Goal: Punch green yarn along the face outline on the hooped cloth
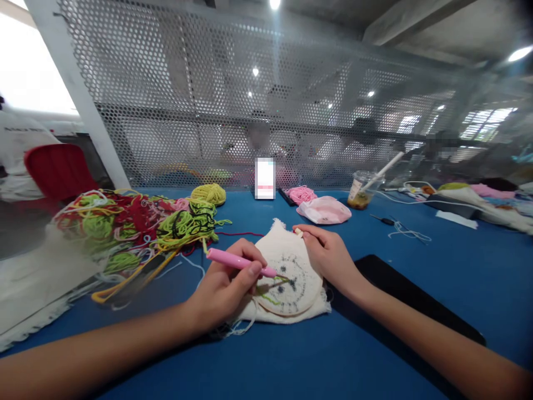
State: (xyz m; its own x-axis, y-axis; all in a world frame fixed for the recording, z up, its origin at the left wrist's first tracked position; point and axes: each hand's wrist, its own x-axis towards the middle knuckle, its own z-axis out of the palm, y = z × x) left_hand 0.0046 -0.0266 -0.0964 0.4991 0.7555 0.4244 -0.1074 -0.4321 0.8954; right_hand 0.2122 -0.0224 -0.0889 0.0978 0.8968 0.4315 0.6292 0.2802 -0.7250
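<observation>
Cloth (307, 289) sits just right of the left hand (229, 289), whose grip is narrow around a pink tool (231, 259), tip over the dark drawing (293, 285). The right hand (331, 253) pinches the upper edge. Drawing looks finished; yarn work seems hardly begun, only green yarn (270, 299) crossing. Around is blue worktop (258, 361).

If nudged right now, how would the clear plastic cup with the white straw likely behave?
The clear plastic cup would probably be light, since its brownish contents fill only the lower part. Its long white straw leans far past the rim, so catching it might tip the cup.
</observation>
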